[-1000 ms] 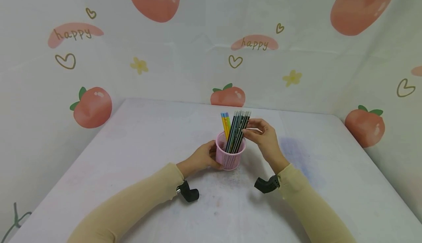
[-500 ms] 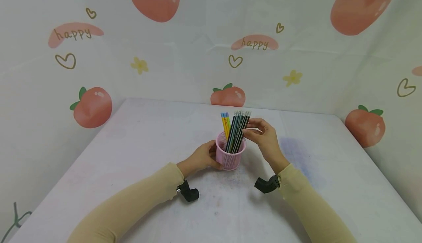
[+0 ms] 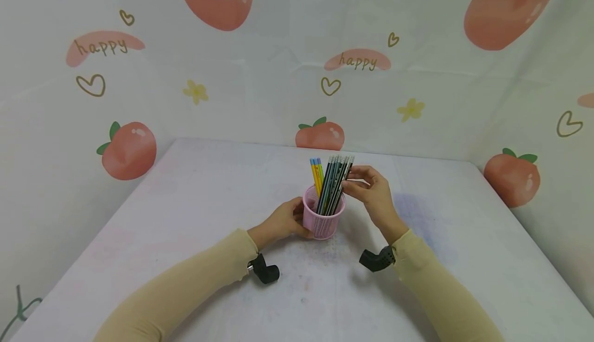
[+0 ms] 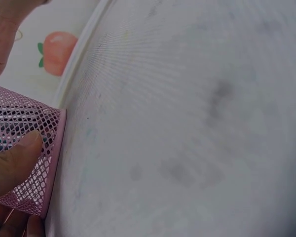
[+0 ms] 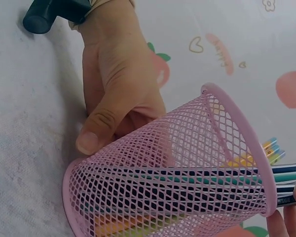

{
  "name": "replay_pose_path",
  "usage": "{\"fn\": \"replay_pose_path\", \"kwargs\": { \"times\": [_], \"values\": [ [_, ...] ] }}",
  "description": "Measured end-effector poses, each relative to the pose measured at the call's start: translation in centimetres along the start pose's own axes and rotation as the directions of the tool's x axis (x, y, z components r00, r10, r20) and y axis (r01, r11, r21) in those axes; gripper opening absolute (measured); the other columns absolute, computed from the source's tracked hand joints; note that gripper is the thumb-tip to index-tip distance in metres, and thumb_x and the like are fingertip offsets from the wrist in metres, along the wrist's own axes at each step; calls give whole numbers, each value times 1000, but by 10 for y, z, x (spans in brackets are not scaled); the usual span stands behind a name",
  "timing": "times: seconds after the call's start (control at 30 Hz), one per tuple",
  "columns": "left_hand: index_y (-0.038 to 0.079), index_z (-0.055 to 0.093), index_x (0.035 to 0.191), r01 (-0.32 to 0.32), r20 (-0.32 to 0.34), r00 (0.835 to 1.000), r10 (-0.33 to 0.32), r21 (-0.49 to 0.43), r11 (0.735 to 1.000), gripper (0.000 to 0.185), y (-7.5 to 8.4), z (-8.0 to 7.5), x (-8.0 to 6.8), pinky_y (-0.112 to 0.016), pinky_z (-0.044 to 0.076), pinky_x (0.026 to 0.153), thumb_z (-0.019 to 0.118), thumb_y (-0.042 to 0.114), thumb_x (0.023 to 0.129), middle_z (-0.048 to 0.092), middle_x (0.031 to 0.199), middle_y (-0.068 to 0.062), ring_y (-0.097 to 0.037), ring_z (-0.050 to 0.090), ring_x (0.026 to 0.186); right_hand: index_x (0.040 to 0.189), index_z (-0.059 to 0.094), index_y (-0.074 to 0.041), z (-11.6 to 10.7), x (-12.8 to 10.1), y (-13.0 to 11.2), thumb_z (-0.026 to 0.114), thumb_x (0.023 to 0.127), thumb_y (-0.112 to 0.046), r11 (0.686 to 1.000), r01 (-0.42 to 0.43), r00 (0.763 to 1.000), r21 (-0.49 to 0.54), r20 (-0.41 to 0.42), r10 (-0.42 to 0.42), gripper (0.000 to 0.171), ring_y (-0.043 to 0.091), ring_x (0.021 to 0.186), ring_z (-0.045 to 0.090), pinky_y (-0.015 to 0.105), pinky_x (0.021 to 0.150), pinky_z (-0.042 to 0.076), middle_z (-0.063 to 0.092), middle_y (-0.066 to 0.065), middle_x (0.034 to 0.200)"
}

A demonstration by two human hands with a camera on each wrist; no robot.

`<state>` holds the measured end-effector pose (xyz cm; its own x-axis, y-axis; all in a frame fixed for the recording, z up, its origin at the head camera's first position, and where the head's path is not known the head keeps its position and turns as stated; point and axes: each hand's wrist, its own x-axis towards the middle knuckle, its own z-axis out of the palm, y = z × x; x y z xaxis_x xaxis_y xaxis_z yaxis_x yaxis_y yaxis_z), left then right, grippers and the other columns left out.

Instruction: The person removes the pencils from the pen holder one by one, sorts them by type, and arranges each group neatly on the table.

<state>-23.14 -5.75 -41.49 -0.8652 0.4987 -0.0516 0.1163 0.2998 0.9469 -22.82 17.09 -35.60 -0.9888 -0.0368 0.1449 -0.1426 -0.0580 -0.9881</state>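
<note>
A pink mesh pencil cup (image 3: 322,224) stands on the table near the middle of the head view. My left hand (image 3: 284,222) grips it from the left, and the left wrist view shows the thumb (image 4: 17,160) pressed along the mesh near the base. Several dark pencils (image 3: 331,190) with pale ends lean to the right inside the cup. Behind them are a few yellow and green pencils (image 3: 318,174) with blue ends. At the right of the bunch, my right hand (image 3: 373,195) pinches a dark pencil (image 5: 286,200) between thumb and fingertips, just above the rim.
The white table (image 3: 223,192) has faint stains and a bluish smudge on the right. A backdrop (image 3: 269,63) printed with peaches and hearts rises behind it. Black wrist cameras (image 3: 265,270) sit under both forearms. A thin green cord (image 3: 20,308) shows at lower left.
</note>
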Motion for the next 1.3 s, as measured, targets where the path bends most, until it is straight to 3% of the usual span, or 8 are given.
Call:
{"fn": "replay_pose_path", "kwargs": {
  "times": [0.2,0.4,0.7,0.9,1.07,1.3],
  "values": [
    [1,51,129,-15,-7,1000,15,28,1000,72,1,-1,-2,-40,42,109,83,-4,65,58,131,-14,-28,54,125,112,54,-6,-3,3,-6,65,85,9,999,42,999,22,-14,-42,32,4,84,68,26,75,59,61,-3,97],
    [1,51,130,12,-11,1000,-12,4,1000,72,0,1,0,-42,39,111,83,-6,65,57,133,-15,-30,52,127,106,56,-12,-8,5,-22,66,85,9,996,88,996,36,-25,-87,31,4,85,67,26,75,59,62,-3,98],
    [1,50,131,22,-14,1000,-21,25,999,74,1,1,0,-41,40,111,83,-5,66,57,133,-14,-29,52,127,105,60,-12,-20,10,-60,67,83,10,967,175,984,183,-64,-165,32,9,87,66,26,77,59,62,0,98],
    [1,49,133,30,-13,999,-29,22,999,75,2,1,-1,-42,40,111,83,-5,66,57,134,-14,-29,52,127,112,58,-7,-33,16,-77,66,82,12,933,220,975,284,-95,-200,36,15,84,66,28,77,59,61,5,97],
    [1,50,132,29,-18,999,-29,14,999,75,2,1,-1,-43,39,111,83,-6,65,57,134,-14,-29,52,127,115,57,-6,-43,22,-75,64,83,14,936,186,981,299,-106,-161,39,15,81,66,28,75,60,60,5,97],
    [1,49,133,33,-13,999,-33,10,999,75,2,1,0,-43,39,111,82,-6,65,56,135,-14,-29,51,128,119,57,-12,-52,31,-45,70,83,5,989,35,994,141,-112,-19,42,11,83,66,24,75,59,60,2,98]
  ]
}}
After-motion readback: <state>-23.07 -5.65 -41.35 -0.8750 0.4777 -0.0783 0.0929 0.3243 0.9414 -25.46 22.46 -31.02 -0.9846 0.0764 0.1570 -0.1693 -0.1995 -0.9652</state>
